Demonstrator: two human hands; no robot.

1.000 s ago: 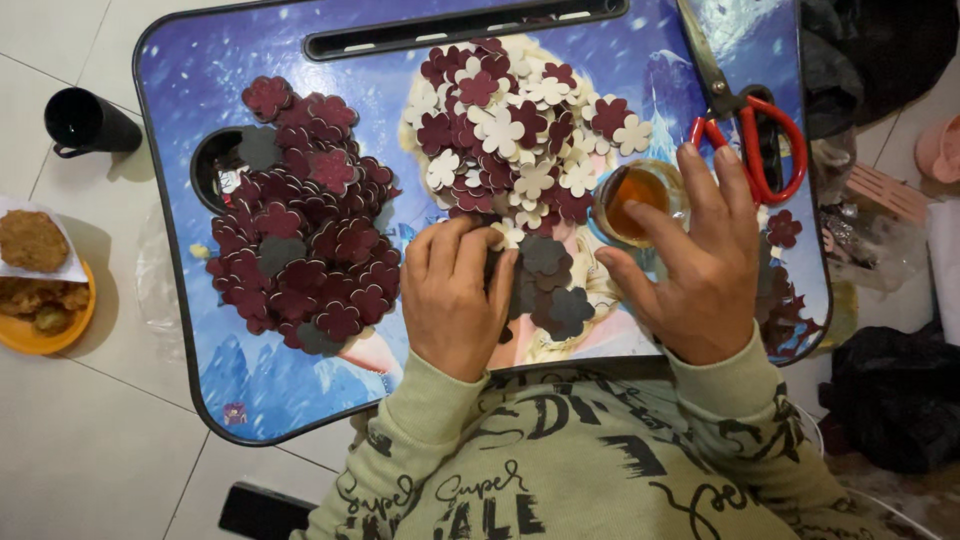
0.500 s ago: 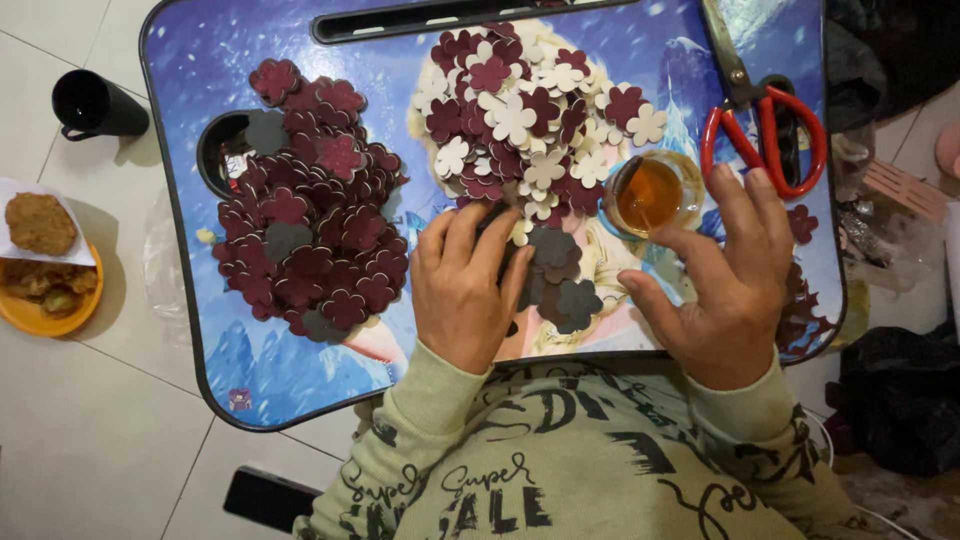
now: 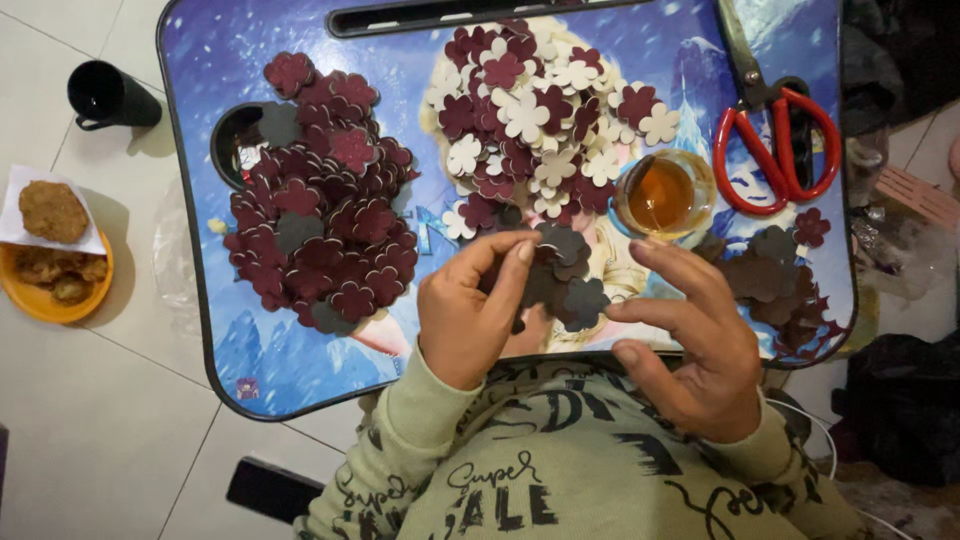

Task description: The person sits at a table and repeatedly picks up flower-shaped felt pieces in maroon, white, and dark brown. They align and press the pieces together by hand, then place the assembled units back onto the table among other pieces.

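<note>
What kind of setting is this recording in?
Probably a home, with craft work done on the floor: a small printed lap table on pale floor tiles, heaps of flower-shaped cutouts, red-handled scissors, and a plate of snacks alongside.

Red-handled scissors (image 3: 775, 130) and a small bowl of amber liquid (image 3: 664, 194) on the desk (image 3: 250, 30), black mug (image 3: 108, 96) and orange snack plate (image 3: 35, 295) on the floor.

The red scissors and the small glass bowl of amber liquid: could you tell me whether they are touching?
Apart. The head view shows a strip of blue tray between the red scissors handles and the glass bowl rim.
</note>
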